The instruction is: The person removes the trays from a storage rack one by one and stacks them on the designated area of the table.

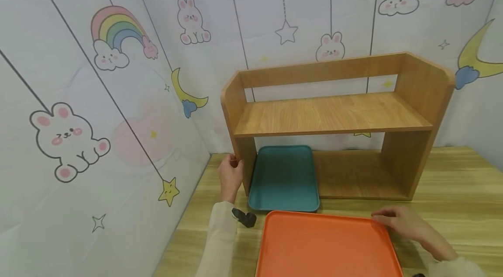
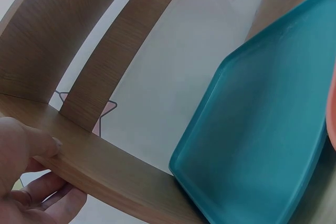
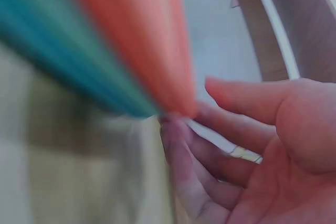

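A wooden two-tier desk shelf (image 1: 334, 115) stands against the wall. My left hand (image 1: 231, 176) holds the edge of its left side panel, the thumb on one face and curled fingers on the other. On the shelf's bottom board, at the left, lies a teal tray (image 1: 284, 178), its front end reaching past the board. An orange tray (image 1: 328, 246) lies in front. My right hand (image 1: 404, 222) is at that tray's far right corner, its fingertips touching there and its thumb apart. Blurred teal and green edges (image 3: 89, 51) show beneath the orange tray in the right wrist view.
The wood-grain table (image 1: 463, 189) extends to the right of the shelf. A wall covering (image 1: 129, 146) printed with rabbits, rainbows and stars closes off the left side and the back. The shelf's right side panel (image 1: 412, 154) stands beyond my right hand.
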Motion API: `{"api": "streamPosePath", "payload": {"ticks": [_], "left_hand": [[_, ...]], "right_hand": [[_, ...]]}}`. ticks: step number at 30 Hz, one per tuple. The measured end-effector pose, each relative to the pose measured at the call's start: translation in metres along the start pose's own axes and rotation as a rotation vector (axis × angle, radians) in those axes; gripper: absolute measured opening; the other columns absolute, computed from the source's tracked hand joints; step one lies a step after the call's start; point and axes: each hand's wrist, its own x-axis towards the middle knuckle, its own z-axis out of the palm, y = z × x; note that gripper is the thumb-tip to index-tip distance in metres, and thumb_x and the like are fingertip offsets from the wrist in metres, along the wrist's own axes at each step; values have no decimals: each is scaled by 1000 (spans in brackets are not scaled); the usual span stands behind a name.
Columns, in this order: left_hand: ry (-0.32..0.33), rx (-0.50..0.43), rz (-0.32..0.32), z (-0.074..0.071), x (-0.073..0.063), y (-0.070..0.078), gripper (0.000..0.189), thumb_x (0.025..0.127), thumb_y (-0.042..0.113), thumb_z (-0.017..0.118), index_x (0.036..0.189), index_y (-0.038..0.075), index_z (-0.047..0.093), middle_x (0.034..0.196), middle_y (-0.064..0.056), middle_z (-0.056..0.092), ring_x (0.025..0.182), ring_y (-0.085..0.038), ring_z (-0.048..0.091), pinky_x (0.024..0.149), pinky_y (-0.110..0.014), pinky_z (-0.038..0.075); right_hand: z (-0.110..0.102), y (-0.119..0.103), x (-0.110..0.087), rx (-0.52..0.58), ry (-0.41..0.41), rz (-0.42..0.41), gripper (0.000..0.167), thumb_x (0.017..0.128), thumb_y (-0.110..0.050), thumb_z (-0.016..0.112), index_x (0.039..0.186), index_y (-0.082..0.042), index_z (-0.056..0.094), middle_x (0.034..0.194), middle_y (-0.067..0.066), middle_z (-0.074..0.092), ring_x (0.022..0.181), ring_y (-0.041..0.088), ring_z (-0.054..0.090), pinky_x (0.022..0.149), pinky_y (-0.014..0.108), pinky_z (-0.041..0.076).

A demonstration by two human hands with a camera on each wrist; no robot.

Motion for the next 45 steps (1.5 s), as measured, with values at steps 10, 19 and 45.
{"api": "streamPosePath", "payload": {"ticks": [10, 19, 45], "left_hand": [[2, -2, -11, -1, 1, 1, 12, 86, 10, 68, 88, 0, 62, 88, -18, 69, 79, -30, 64, 69, -42, 54], [-1, 1, -25, -2, 1, 0, 12, 86, 10, 67, 89, -1, 62, 88, -18, 68, 79, -30, 64, 69, -41, 54], [22, 28, 2, 1, 0, 0, 11, 84, 10, 68, 86, 1, 62, 85, -16, 68, 76, -29, 64, 68, -40, 52]], "right_hand": [[6, -36, 34, 286, 25, 98, 53, 99, -24, 49, 134, 15, 37, 131, 33, 49, 114, 37, 59, 94, 45, 49], [40, -46, 67, 492, -26, 100, 56, 98, -16, 49, 132, 23, 28, 132, 39, 45, 117, 40, 56, 97, 45, 48], [89, -60, 107, 575, -53, 193, 30, 89, -4, 55, 107, 20, 50, 71, 3, 58, 65, 10, 59, 69, 27, 55]]}}
